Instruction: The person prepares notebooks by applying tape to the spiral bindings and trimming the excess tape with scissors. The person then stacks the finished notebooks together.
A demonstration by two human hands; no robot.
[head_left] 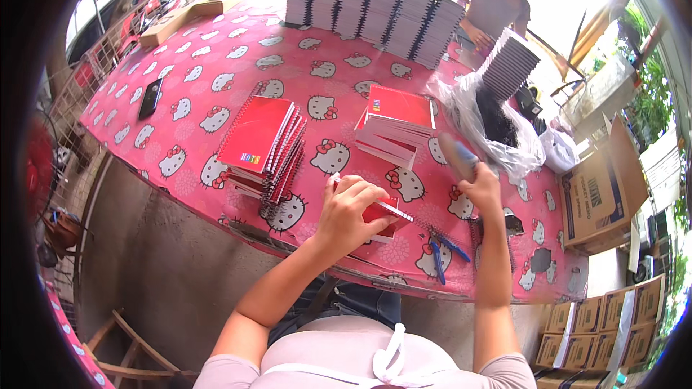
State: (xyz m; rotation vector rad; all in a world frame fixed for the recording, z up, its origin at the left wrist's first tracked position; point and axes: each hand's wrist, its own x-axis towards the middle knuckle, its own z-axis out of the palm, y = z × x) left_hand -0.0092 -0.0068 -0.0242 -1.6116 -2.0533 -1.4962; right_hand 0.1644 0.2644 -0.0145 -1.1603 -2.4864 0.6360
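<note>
From where I stand, the small red-covered notebook with a narrow white edge (387,210) is at the table's near side, partly hidden by the person's left hand (352,207). Its white edge slants down to the right, with small dark marks near the far end. It rests over a pink cloth printed with white cat faces (288,79), between 1 stack of red spiral-bound notebooks (252,133) and a pair of blue-handled pliers (447,248).

The left hand comes in palm down, its fingers bent over the white edge and its thumb along the near side, gripping the notebook. The right forearm reaches straight up; the right hand (484,189) is closed around a blurred grey-blue object (458,160), whose kind I cannot tell.
</note>
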